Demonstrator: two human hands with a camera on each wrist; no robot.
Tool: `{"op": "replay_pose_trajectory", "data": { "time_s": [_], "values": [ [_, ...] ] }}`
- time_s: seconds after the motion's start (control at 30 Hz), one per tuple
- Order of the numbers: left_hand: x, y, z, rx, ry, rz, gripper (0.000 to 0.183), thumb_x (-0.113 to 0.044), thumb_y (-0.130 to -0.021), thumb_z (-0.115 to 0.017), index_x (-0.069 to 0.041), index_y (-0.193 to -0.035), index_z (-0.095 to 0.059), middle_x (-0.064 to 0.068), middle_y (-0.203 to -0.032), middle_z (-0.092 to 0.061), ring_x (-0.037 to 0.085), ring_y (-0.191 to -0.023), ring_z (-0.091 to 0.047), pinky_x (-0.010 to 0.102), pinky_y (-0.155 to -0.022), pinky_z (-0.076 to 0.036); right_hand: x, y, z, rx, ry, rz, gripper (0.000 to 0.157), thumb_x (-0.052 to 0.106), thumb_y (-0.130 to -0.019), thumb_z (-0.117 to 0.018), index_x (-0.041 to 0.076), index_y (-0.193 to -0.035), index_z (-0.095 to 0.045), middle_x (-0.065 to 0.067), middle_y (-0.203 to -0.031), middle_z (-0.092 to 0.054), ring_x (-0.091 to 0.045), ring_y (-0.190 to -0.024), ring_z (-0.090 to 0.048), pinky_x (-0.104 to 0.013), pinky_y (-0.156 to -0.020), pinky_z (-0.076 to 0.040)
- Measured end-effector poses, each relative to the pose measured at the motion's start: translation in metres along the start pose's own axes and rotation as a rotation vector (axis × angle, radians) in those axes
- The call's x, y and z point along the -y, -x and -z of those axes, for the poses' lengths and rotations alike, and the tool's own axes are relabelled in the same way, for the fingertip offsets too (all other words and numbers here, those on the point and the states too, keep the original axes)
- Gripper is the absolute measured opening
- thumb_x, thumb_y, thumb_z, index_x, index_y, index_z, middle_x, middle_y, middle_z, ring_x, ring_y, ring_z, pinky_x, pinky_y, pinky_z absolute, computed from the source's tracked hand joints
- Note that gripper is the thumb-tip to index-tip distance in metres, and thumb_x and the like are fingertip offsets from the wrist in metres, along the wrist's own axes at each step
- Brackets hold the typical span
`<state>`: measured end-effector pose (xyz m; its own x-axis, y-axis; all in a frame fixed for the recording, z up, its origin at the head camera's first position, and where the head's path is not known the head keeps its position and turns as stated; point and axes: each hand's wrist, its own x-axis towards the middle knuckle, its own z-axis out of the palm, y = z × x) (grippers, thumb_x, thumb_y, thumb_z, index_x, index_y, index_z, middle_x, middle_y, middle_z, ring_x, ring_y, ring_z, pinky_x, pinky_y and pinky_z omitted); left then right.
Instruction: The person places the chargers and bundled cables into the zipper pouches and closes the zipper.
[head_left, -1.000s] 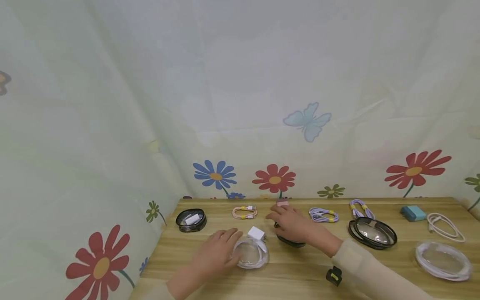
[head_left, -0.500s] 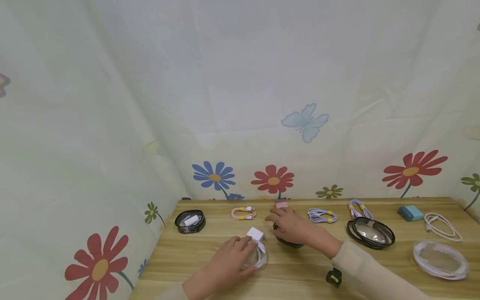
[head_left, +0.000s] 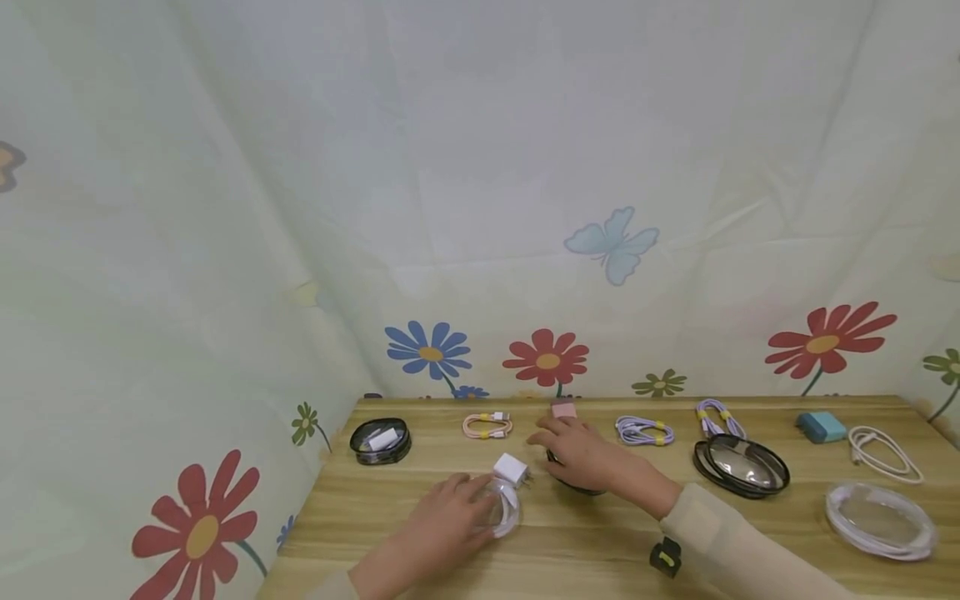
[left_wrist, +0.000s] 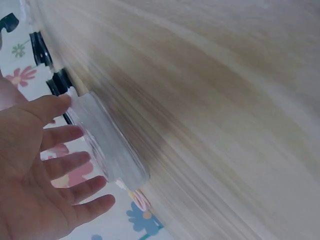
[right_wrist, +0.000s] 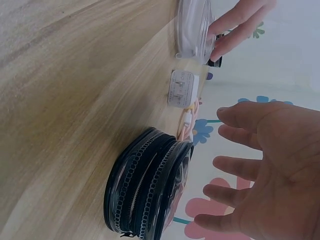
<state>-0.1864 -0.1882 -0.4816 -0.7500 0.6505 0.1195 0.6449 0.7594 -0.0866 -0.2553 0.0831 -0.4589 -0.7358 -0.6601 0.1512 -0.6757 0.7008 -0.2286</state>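
Observation:
My left hand lies over the left part of a clear round pouch with white trim. In the left wrist view its fingers are spread, reaching the upper face of that pouch. A white charger plug sits just behind the pouch. To the right, my right hand hovers above a clear round pouch with black trim, largely covering it in the head view. The right wrist view has this black pouch with its zipper facing the camera, apart from the spread fingers.
Along the back are a black-trimmed pouch, an orange cable, a pink block and purple cables. Rightward lie another black pouch, a teal charger, a white cable and a white pouch. A small black object lies in front.
My left hand first went right over the white-trimmed pouch. It then moved back left, and the pouch slid slightly left with it. The right hand has hardly moved.

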Motion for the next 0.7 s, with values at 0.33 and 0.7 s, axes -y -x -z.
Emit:
{"op": "replay_pose_trajectory", "data": {
  "time_s": [0.33, 0.7],
  "values": [
    [0.016, 0.019, 0.003, -0.028, 0.004, 0.018, 0.038, -0.007, -0.081, -0.078, -0.017, -0.118, -0.072, 0.010, -0.131, -0.065, 0.032, -0.115, -0.061, 0.047, -0.096, -0.054, 0.007, -0.001, -0.001, 0.022, -0.034, 0.001, 0.036, 0.013, -0.098, -0.067, 0.007, -0.133, -0.063, -0.024, -0.145, -0.051, -0.050, -0.130, -0.048, -0.072, -0.102, -0.038],
    [0.020, 0.017, 0.004, -0.084, 0.200, 0.310, 0.030, -0.034, -0.097, -0.067, -0.010, -0.115, -0.070, 0.015, -0.131, -0.064, 0.038, -0.110, -0.062, 0.055, -0.087, -0.056, 0.005, -0.001, 0.002, 0.036, -0.056, -0.015, 0.037, 0.014, -0.098, -0.067, 0.008, -0.134, -0.062, -0.024, -0.147, -0.049, -0.051, -0.133, -0.046, -0.073, -0.099, -0.041]
  ]
}}
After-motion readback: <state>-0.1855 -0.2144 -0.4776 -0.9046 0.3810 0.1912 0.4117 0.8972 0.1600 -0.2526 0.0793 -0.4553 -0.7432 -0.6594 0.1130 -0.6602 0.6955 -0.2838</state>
